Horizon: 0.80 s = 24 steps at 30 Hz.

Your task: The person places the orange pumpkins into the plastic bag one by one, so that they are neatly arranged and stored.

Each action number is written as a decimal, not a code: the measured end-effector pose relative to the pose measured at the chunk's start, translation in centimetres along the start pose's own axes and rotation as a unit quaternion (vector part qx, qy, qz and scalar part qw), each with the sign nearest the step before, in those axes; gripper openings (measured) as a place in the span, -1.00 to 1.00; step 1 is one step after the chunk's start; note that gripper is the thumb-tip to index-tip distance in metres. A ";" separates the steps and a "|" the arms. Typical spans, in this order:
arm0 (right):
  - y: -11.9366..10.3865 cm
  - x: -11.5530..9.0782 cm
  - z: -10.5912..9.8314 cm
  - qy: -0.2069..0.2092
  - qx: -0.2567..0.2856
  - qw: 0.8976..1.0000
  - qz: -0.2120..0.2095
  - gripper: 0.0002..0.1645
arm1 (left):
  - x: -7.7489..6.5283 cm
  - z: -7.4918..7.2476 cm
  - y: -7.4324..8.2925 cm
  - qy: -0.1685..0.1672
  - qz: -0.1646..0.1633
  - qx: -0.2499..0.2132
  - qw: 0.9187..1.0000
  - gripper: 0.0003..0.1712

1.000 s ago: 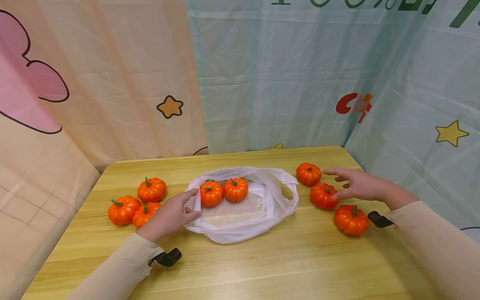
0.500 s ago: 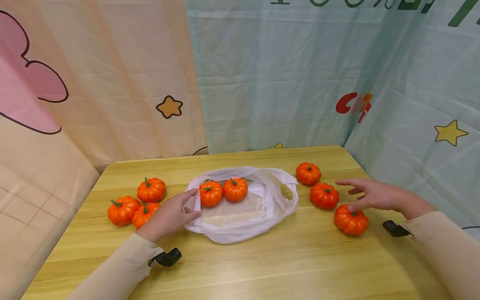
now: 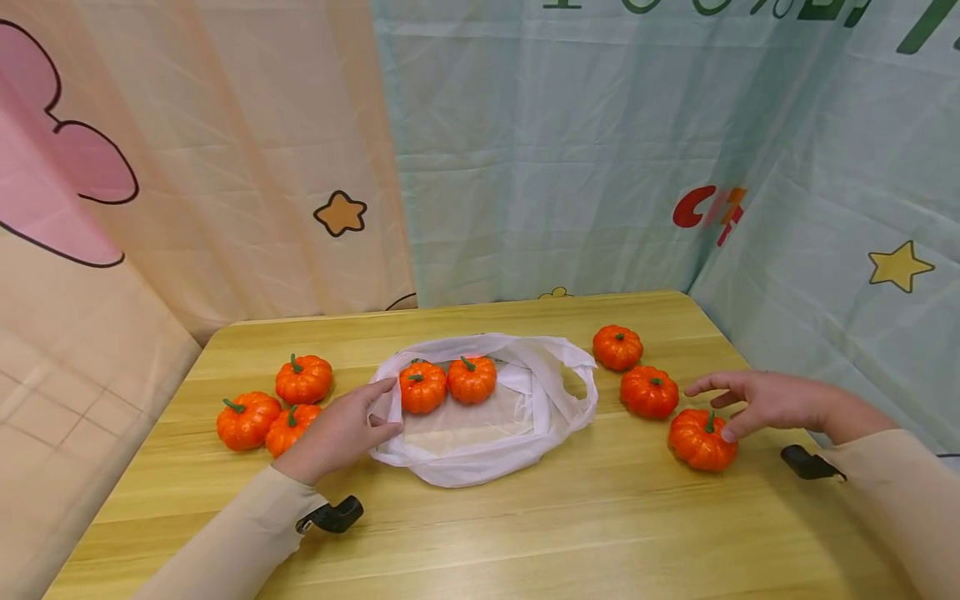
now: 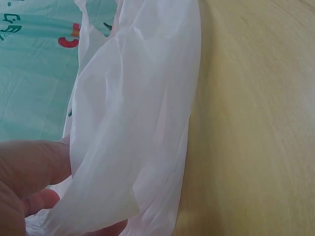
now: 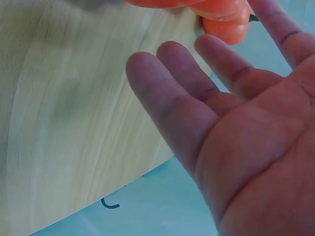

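A white plastic bag [image 3: 480,471] lies spread on the table with its mouth facing up. Inside it sit two small orange pumpkins, a left one [image 3: 423,387] and a right one [image 3: 472,380]. My left hand [image 3: 339,429] pinches the bag's left rim; the left wrist view shows the thumb and fingers around the thin plastic [image 4: 133,113]. At the right, my right hand [image 3: 780,402] hovers with loosely bent fingers beside the nearest pumpkin [image 3: 702,439], its thumb overlapping that pumpkin's right side. Nothing lies in the right palm [image 5: 266,142] in the right wrist view.
Two more pumpkins stand behind that one, a middle one [image 3: 648,392] and a far one [image 3: 617,347]. Three others cluster left of the bag, including a rear one [image 3: 303,379]. The wooden table [image 3: 525,542] backs onto a printed cloth [image 3: 540,167].
My right hand has moved right and toward the front, from the middle right-hand pumpkin to the nearest one. The left hand, the bag and the pumpkins stay where they were.
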State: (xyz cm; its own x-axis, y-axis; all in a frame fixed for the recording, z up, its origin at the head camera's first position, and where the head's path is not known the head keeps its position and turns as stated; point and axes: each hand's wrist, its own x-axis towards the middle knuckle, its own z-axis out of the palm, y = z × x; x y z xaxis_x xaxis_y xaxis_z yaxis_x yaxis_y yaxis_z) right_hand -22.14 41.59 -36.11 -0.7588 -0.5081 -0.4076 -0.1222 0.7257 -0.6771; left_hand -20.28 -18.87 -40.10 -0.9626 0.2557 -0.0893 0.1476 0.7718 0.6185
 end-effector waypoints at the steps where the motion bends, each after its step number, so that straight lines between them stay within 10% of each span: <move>1: 0.1 0.0 0.0 -0.007 0.005 1.000 0.001 -0.11 | 0.0 0.0 0.0 0.000 -0.001 0.000 1.000 -0.11; 24: 1.5 -0.1 0.5 -0.039 0.026 0.998 -0.029 -0.06 | 0.0 0.0 0.0 0.001 -0.004 0.004 1.000 -0.11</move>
State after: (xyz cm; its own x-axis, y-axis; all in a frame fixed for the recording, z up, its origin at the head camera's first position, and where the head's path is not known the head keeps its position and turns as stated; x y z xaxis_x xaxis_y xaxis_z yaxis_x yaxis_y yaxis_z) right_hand -21.93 42.45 -37.38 -0.6993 -0.5843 -0.4119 -0.1291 0.6699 -0.7312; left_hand -20.28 -18.84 -40.10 -0.9642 0.2480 -0.0935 0.1411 0.7788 0.6113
